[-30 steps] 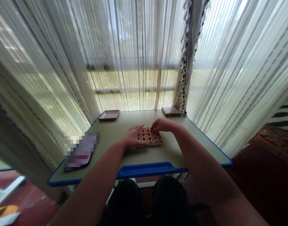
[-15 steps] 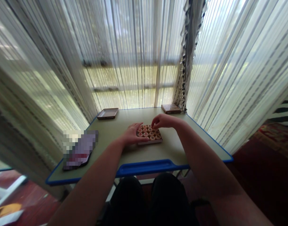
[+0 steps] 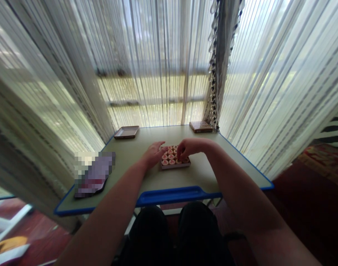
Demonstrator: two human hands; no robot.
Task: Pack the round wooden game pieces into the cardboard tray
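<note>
A small square box [image 3: 174,166] filled with several round wooden game discs [image 3: 169,157] sits in the middle of a green table with a blue rim [image 3: 169,197]. My left hand [image 3: 154,153] rests against the box's left side, fingers stretched along its far corner. My right hand [image 3: 189,147] hovers over the right part of the box, fingertips curled down in a pinch onto the discs. What the pinch holds is too small to make out.
A shallow brown tray [image 3: 126,132] lies at the table's far left and a brown lid or box [image 3: 200,126] at the far right. A blurred flat object [image 3: 93,174] lies at the left edge. Sheer striped curtains [image 3: 158,62] surround the table.
My right hand has dropped from above the box's far edge down onto the discs. My left hand has slid toward the box's far left corner.
</note>
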